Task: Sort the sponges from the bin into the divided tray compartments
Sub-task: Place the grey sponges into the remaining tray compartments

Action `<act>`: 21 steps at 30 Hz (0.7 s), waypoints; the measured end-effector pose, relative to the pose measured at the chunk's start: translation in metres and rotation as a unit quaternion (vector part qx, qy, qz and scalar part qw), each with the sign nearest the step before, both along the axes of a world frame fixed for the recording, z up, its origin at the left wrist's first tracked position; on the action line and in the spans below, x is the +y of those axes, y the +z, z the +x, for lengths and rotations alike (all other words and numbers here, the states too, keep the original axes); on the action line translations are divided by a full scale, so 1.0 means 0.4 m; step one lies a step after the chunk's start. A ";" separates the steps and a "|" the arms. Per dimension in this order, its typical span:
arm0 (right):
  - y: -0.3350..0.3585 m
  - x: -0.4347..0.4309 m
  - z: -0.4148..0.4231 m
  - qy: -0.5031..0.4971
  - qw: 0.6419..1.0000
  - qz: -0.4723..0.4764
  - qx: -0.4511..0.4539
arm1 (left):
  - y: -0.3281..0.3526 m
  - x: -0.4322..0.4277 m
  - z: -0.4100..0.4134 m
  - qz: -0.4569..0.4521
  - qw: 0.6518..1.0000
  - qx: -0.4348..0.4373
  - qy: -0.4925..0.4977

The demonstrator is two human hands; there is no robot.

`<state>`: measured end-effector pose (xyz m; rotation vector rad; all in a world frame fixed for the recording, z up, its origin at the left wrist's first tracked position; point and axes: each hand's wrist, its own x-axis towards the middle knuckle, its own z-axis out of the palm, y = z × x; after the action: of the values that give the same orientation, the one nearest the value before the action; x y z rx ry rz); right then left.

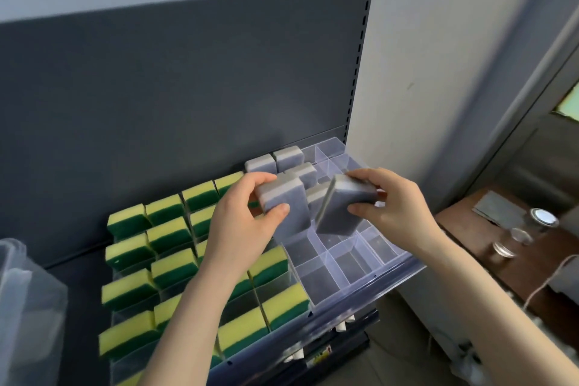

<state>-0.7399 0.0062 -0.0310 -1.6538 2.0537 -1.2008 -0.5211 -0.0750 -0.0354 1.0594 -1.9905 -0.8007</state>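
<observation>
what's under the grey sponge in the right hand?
Empty clear cells of the divided tray show below the right grey sponge, held by the right hand. The cells directly beneath it are covered.

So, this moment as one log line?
left hand: grips grey sponge | right hand: grips other grey sponge | both over divided tray

Two bare hands and forearms show. The left hand (244,216) is at the middle of the frame, with its forearm (194,307) reaching the bottom edge. The right hand (398,207) is just right of centre, its forearm (488,291) reaching the lower right corner. Both arms are uncovered throughout. The left thumbnail (283,209) is short.
</observation>
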 end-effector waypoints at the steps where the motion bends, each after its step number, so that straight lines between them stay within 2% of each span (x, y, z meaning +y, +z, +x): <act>1: -0.003 -0.005 -0.009 0.006 1.000 0.004 -0.001 | -0.004 0.002 -0.005 0.009 1.000 -0.002 0.005; 21: -0.057 -0.087 -0.134 0.201 0.978 0.055 0.016 | -0.043 0.072 -0.095 0.038 0.988 -0.126 0.084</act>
<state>-0.7936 -0.0286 -0.0539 -1.9220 1.6544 -0.9101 -0.5593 -0.0464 -0.0525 1.4117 -2.0558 -0.6853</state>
